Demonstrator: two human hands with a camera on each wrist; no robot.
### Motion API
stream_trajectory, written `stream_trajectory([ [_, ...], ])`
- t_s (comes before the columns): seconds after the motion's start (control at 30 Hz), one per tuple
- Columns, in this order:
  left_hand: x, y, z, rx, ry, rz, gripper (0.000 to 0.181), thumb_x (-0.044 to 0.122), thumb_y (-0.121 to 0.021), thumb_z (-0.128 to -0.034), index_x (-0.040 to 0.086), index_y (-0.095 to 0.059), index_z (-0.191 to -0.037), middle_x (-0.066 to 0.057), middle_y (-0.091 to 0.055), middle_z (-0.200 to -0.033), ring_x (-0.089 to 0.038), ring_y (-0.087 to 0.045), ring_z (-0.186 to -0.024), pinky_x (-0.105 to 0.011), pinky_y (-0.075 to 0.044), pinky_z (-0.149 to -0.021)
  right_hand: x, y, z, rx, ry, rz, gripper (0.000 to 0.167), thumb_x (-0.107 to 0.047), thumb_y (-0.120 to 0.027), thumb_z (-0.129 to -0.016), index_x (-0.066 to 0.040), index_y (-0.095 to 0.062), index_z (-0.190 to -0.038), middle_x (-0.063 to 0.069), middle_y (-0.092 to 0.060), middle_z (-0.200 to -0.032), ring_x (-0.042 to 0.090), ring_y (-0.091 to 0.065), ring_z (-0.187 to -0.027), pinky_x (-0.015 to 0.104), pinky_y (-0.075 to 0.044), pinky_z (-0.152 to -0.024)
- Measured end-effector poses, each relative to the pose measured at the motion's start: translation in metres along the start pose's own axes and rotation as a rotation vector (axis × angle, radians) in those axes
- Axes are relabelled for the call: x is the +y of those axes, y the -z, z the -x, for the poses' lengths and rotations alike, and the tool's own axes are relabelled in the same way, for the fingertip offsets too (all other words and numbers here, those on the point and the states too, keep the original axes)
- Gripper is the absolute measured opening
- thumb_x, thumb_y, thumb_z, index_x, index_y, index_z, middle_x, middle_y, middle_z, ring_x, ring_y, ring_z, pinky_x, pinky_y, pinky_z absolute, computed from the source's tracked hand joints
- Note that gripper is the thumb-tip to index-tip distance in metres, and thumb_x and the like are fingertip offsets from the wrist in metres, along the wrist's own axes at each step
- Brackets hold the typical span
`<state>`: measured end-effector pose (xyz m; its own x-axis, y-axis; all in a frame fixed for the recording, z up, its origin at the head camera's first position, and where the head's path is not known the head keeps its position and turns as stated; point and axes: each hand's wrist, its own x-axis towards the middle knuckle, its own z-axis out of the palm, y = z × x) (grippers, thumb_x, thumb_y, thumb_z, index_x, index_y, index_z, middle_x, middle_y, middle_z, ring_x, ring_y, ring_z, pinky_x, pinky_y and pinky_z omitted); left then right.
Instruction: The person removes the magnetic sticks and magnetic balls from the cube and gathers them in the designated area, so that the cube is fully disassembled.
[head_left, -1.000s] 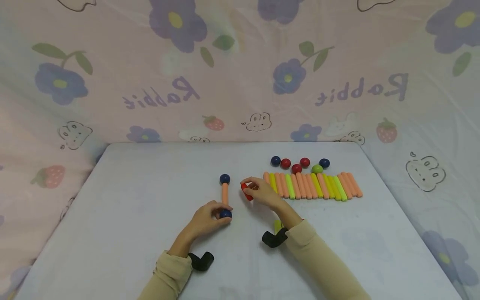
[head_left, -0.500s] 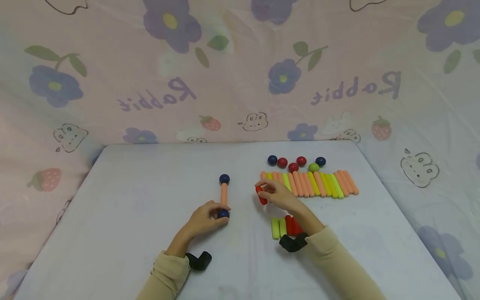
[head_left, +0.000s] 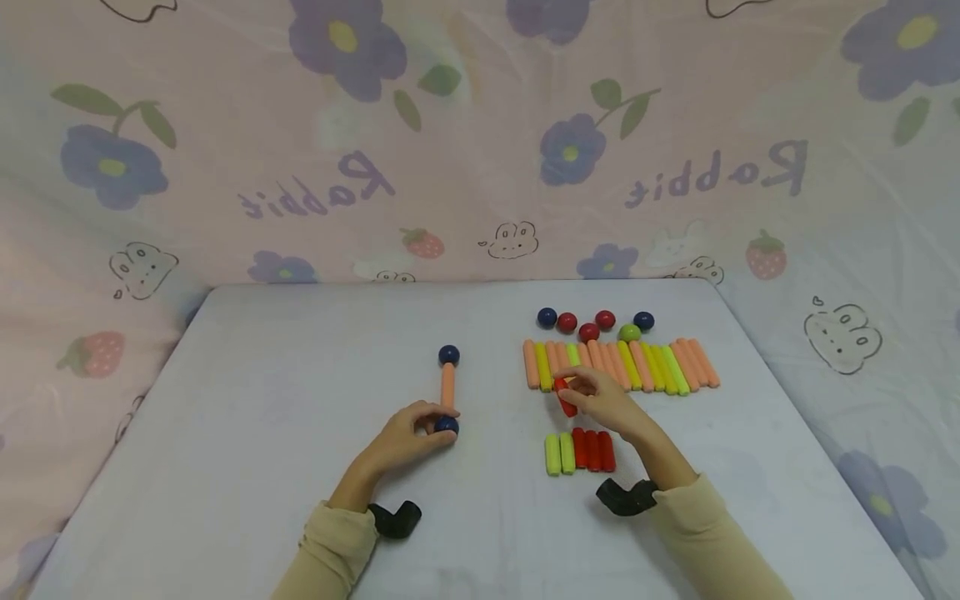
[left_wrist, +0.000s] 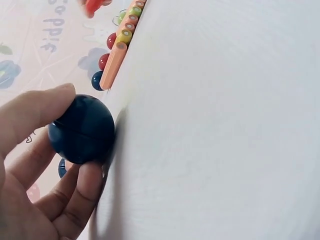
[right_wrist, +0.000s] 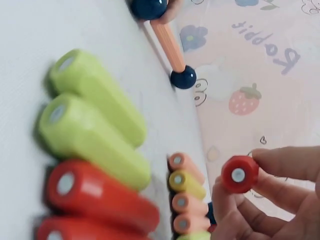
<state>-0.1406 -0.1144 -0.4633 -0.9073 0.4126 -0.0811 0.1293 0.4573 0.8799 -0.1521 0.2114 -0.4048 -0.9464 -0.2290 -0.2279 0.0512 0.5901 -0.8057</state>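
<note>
My left hand point(head_left: 408, 435) pinches a dark blue ball point(left_wrist: 82, 130) between thumb and fingers at the near end of an orange stick point(head_left: 447, 386). A second dark blue ball point(head_left: 449, 355) sits at the stick's far end. My right hand point(head_left: 606, 402) grips a short red stick point(right_wrist: 240, 174), whose end shows a round silver disc in the right wrist view. It hovers in front of the row of long sticks. Below it on the table lie two short light green sticks point(head_left: 560, 454) and several short red sticks point(head_left: 593, 451), side by side.
Long orange, yellow and green sticks point(head_left: 637, 367) lie in a row at the right. Behind them are loose balls: dark blue point(head_left: 547, 317), red point(head_left: 605, 319) and green point(head_left: 629, 332). A patterned cloth point(head_left: 465, 167) hangs behind the white table point(head_left: 300, 358).
My right hand has moved right with the red stick, from near the orange stick to in front of the long row, uncovering the short sticks. My left hand stays on its ball.
</note>
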Motion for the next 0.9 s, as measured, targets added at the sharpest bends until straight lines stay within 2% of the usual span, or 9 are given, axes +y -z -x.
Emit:
stream_trajectory([
  [0.2, -0.003, 0.002, 0.0, -0.027, -0.023, 0.046, 0.033, 0.023, -0.069, -0.0883, 0.01, -0.067, -0.118, -0.003, -0.056, -0.089, -0.005, -0.046, -0.077, -0.019, -0.037, -0.069, 0.019, 0.009, 0.017, 0.021, -0.009, 0.0, 0.038, -0.018, -0.058, -0.095, 0.0, -0.054, -0.129, 0.018, -0.061, -0.102, 0.017, -0.055, -0.082, 0.029, -0.051, -0.071],
  [0.47, -0.005, 0.004, -0.002, -0.052, -0.044, 0.063, 0.034, 0.022, -0.068, -0.0891, 0.01, -0.066, -0.12, -0.006, -0.054, -0.091, -0.008, -0.045, -0.079, -0.019, -0.036, -0.069, 0.036, 0.022, 0.033, 0.065, -0.002, 0.025, 0.04, -0.018, -0.061, -0.094, 0.002, -0.055, -0.127, 0.021, -0.063, -0.103, 0.018, -0.057, -0.081, 0.028, -0.052, -0.068],
  [0.73, -0.004, 0.004, -0.003, -0.054, -0.051, 0.07, 0.034, 0.021, -0.068, -0.0891, 0.008, -0.065, -0.121, -0.007, -0.053, -0.091, -0.008, -0.043, -0.079, -0.019, -0.036, -0.069, 0.055, 0.028, 0.049, 0.094, -0.084, 0.05, 0.042, -0.018, -0.066, -0.091, 0.003, -0.056, -0.125, 0.01, -0.062, -0.087, 0.012, -0.053, -0.072, 0.021, -0.047, -0.062],
  [0.9, -0.005, 0.005, -0.001, -0.059, -0.039, 0.059, 0.034, 0.022, -0.068, -0.0894, 0.009, -0.066, -0.121, -0.005, -0.053, -0.09, -0.007, -0.044, -0.078, -0.019, -0.036, -0.069, 0.064, 0.026, 0.056, 0.091, -0.135, 0.075, 0.043, -0.021, -0.068, -0.09, 0.004, -0.057, -0.123, 0.008, -0.062, -0.085, 0.011, -0.051, -0.071, 0.02, -0.045, -0.06],
])
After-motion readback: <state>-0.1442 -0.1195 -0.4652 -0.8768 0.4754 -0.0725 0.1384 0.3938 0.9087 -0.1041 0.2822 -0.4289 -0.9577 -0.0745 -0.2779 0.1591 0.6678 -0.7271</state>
